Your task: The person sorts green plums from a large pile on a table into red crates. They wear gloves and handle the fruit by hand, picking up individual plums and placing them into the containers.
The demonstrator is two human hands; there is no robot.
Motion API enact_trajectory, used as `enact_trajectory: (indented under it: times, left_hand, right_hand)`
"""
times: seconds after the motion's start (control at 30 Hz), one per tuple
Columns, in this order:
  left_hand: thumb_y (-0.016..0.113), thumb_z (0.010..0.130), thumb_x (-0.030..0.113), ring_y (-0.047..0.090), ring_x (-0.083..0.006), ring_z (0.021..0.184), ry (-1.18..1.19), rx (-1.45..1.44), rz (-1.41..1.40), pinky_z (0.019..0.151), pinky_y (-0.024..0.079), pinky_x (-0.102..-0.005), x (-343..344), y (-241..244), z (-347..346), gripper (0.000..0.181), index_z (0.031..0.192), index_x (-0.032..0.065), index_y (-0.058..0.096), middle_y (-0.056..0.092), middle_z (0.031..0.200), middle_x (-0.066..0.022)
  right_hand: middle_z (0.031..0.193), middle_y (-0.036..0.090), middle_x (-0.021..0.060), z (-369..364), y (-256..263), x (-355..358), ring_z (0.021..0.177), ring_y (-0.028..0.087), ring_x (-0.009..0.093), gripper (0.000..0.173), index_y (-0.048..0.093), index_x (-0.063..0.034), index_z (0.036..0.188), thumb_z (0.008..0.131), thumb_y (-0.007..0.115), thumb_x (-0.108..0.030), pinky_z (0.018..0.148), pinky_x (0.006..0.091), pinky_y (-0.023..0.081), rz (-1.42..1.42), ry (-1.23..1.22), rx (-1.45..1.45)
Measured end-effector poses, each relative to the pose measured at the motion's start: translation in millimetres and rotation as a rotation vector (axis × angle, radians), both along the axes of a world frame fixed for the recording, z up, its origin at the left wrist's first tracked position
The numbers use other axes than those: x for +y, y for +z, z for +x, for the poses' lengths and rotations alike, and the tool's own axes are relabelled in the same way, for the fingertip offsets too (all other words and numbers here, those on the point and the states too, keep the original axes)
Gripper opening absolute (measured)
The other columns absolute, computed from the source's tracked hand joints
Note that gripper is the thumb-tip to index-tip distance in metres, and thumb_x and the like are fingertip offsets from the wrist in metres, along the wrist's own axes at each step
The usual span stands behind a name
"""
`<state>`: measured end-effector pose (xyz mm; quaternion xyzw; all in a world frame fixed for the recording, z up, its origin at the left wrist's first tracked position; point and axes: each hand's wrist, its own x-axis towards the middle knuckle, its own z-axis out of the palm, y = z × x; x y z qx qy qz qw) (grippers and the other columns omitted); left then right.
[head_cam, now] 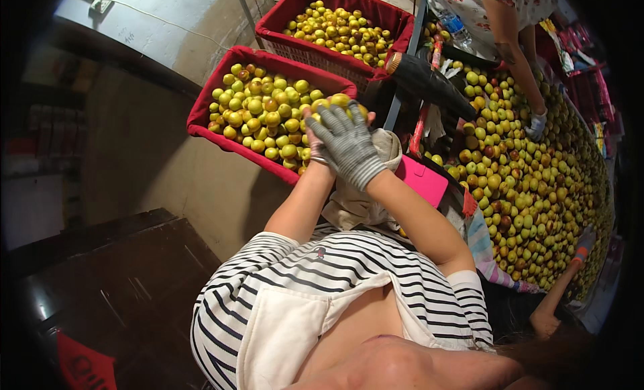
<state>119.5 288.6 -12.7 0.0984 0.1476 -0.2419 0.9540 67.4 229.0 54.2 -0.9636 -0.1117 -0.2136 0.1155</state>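
My right hand (347,138), in a grey knit glove with a striped cuff, lies against several yellow-green fruits (338,101). Beside and partly beneath it is my left hand (314,138), largely hidden, with its bare fingers showing at the edges. The two hands cup the fruits between them over the right end of a red cloth-lined crate (271,166). Small round green and reddish fruits (255,106) fill much of that crate.
Behind is a second red-lined crate (322,42) of fruit. A large heap of fruit (523,188) spreads at right, where co-workers' gloved hands (537,125) (584,244) reach in. A pink case (421,180), a dark padded bar (432,85) and a water bottle (453,25) are nearby.
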Motion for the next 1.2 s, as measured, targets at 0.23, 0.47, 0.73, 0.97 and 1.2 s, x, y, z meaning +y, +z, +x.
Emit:
enact_trajectory:
  times: [0.23, 0.47, 0.73, 0.97, 1.2]
  left_hand:
    - [0.049, 0.077, 0.072, 0.035, -0.0431, 0.130, -0.083, 0.105, -0.161, 0.102, 0.028, -0.0692, 41, -68, 51, 0.085, 0.139, 0.0140, 0.041, 0.039, 0.143, -0.0155]
    - [0.051, 0.083, 0.062, 0.021, -0.0435, 0.138, -0.260, 0.275, -0.042, 0.104, 0.018, -0.0739, 80, -110, 88, 0.082, 0.145, 0.0144, 0.028, 0.025, 0.151, -0.0156]
    - [0.045, 0.093, 0.053, 0.048, -0.0353, 0.121, -0.209, 0.003, 0.873, 0.093, 0.050, -0.0476, 109, -70, 96, 0.065, 0.135, 0.0031, 0.040, 0.043, 0.138, -0.0197]
    - [0.050, 0.093, 0.048, 0.059, -0.0183, 0.072, -0.605, -0.380, 0.373, 0.059, 0.049, -0.0295, -69, 57, 27, 0.044, 0.104, 0.0073, 0.063, 0.066, 0.090, -0.0086]
    - [0.056, 0.091, 0.044, 0.061, -0.0247, 0.077, -1.226, -0.353, 0.135, 0.064, 0.053, -0.0393, -250, 60, -135, 0.040, 0.102, 0.0058, 0.059, 0.064, 0.091, -0.0108]
  right_hand:
    - [0.136, 0.044, 0.0127, -40, 16, -43, 0.127, 0.041, 0.031, 0.062, 0.045, -0.0108, 0.133, 0.076, 0.067, -0.020, 0.110, 0.0471, 0.026, 0.231, 0.050, 0.245]
    - [0.134, 0.050, 0.0172, -175, 17, -136, 0.127, 0.046, 0.033, 0.047, 0.047, -0.0031, 0.133, 0.090, 0.055, -0.020, 0.106, 0.0392, 0.036, 0.405, -0.479, 0.149]
    - [0.130, 0.054, 0.0145, -357, -22, -229, 0.122, 0.049, 0.032, 0.042, 0.051, -0.0031, 0.130, 0.090, 0.053, -0.017, 0.102, 0.0387, 0.039, 0.211, -1.034, -0.037]
    - [0.138, 0.044, 0.0114, -325, -6, -268, 0.124, 0.044, 0.034, 0.048, 0.046, -0.0124, 0.134, 0.087, 0.057, -0.018, 0.102, 0.0420, 0.039, 0.209, -1.230, 0.162]
    - [0.155, 0.017, 0.0130, -296, -19, -316, 0.141, 0.021, 0.031, 0.085, 0.013, -0.0149, 0.151, 0.087, 0.047, -0.059, 0.116, 0.0473, 0.005, -0.169, -1.374, 0.835]
